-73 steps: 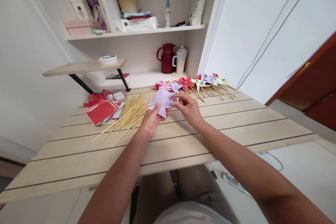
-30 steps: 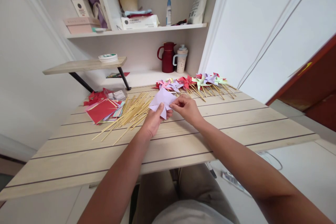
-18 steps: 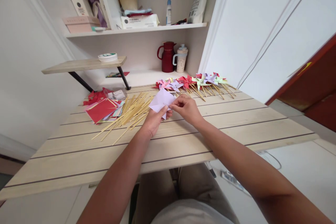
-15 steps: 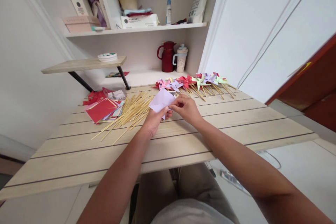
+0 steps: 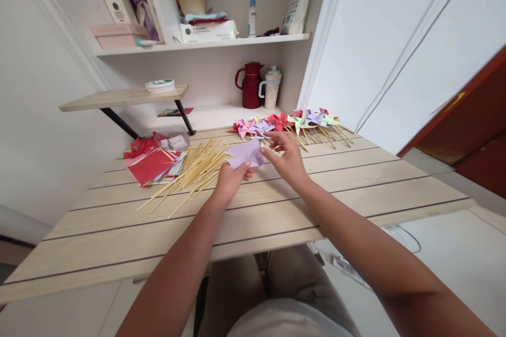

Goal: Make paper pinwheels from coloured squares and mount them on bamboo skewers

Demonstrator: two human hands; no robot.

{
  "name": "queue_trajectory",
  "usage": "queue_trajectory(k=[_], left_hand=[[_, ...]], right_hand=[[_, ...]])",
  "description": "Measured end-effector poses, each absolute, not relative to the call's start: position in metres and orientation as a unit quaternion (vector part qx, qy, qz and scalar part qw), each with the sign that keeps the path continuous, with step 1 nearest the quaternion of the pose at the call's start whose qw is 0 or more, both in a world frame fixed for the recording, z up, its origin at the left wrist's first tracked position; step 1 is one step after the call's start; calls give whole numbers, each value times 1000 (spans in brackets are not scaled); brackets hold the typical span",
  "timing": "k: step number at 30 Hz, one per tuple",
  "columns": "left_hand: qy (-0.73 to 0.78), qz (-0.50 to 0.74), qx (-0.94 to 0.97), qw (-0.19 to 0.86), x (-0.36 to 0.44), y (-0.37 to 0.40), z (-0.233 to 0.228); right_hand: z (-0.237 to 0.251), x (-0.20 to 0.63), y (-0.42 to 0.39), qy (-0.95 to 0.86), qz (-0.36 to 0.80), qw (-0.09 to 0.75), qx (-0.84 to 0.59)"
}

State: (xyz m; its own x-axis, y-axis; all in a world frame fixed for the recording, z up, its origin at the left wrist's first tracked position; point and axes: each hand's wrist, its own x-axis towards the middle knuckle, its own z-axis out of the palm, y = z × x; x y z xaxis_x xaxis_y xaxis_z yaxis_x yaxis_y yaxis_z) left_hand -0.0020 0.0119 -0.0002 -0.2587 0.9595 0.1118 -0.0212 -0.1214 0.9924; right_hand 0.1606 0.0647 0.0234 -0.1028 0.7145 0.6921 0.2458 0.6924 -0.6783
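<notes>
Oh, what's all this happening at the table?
Someone's left hand is holding a piece of purple paper above the table, thumb on top. The right hand is at the paper's right side, thumb and fingers apart; whether it touches is hard to tell. Loose sticks and a stack of coloured paper lie to the left, and pinwheels lie towards the back.
</notes>
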Motion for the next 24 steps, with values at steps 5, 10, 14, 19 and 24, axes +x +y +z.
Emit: queue_trajectory(k=[5,10,14,19,24], left_hand=[[533,563,539,329,-1,12,-5],[547,556,566,266,-4,10,0],[532,570,566,266,-5,8,3],[516,579,551,308,-4,7,2],[514,602,536,294,-2,7,5]], right_hand=[[33,166,58,-740,131,587,-303],[37,169,57,-777,68,563,-273],[33,169,59,-807,30,512,-294],[31,165,57,-833,12,475,-284],[30,162,56,-818,91,496,-277]])
